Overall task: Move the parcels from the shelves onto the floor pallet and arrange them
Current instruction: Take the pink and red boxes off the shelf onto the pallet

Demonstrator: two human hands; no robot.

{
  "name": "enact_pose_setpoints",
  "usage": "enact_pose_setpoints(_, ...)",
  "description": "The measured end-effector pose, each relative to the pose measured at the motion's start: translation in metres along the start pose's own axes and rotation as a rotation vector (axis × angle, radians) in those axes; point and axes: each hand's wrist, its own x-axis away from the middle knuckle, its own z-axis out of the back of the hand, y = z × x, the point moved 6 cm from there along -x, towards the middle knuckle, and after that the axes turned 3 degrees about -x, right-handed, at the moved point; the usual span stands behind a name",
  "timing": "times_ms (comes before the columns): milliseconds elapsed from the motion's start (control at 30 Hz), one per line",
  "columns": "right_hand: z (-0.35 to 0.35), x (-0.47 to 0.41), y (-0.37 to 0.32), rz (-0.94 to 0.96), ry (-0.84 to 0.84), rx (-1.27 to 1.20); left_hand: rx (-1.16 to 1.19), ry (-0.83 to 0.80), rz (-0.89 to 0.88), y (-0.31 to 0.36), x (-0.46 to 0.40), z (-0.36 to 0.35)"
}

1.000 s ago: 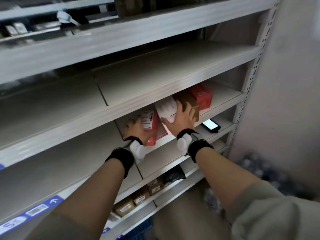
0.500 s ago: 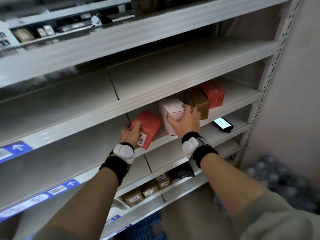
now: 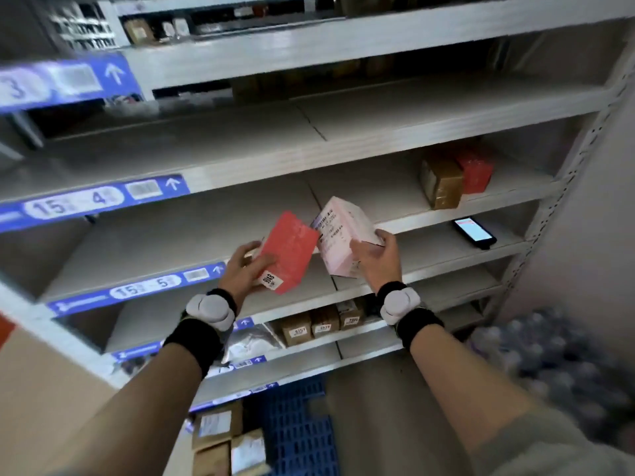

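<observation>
The left hand (image 3: 245, 269) grips a red box (image 3: 290, 252) and the right hand (image 3: 376, 257) a pink box (image 3: 340, 231), both tilted, held in front of the shelf (image 3: 395, 187). A brown box (image 3: 441, 183) and another red parcel (image 3: 477, 170) sit on it; the blue pallet (image 3: 299, 431) lies below.

Red parcel (image 3: 290, 252) w/ white barcode sticker, tilted, held clear of the shelves (image 3: 343, 156) beside a pink-white parcel (image 3: 343, 231), also tilted. Brown parcel (image 3: 441, 183) & another red one (image 3: 477, 170) sit touching on the shelf, right end. Blue floor pallet (image 3: 299, 434) below w/ brown parcels (image 3: 223, 441) at its left.
</observation>
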Motion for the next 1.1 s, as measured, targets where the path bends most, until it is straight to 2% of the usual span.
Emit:
enact_pose_setpoints(133, -0.012, 0.051, 0.048, 0.021, -0.022, 0.142, -0.03, 0.026, -0.035, -0.055, 0.046, 0.051)
enact_pose_setpoints(200, -0.05, 0.098, 0.099, -0.048, -0.099, 0.295, -0.044, 0.054, 0.079, -0.123, 0.079, 0.1)
enact_pose_setpoints(300, -0.057, 0.139, 0.142, -0.121, -0.124, 0.33, -0.052, 0.074, 0.17, -0.192, 0.103, 0.12)
enact_pose_setpoints(433, -0.076, 0.184, 0.25, -0.247, -0.222, 0.412, -0.151, 0.101, 0.331, -0.327, 0.128, 0.141)
enact_pose_setpoints(567, -0.076, 0.203, 0.387, -0.35, -0.261, 0.508, -0.277, 0.227, 0.42, -0.457, 0.143, 0.131)
enact_pose_setpoints(667, -0.065, 0.203, 0.489, -0.444, -0.248, 0.654, -0.483, 0.242, 0.518, -0.549, 0.131, 0.114)
enact_pose_setpoints(767, -0.055, 0.201, 0.574, -0.504, -0.226, 0.742, -0.527, 0.271, 0.579, -0.621, 0.115, 0.09)
enact_pose_setpoints(867, -0.048, 0.185, 0.673, -0.502, -0.22, 0.787, -0.604, 0.219, 0.586, -0.715, 0.075, 0.062)
enact_pose_setpoints(933, -0.051, 0.178, 0.7, -0.492, -0.216, 0.779, -0.662, 0.182, 0.567, -0.735, 0.052, 0.057)
enact_pose_setpoints(1100, -0.043, 0.148, 0.805, -0.488, -0.131, 0.74, -0.755, 0.237, 0.489, -0.801, -0.031, 0.028)
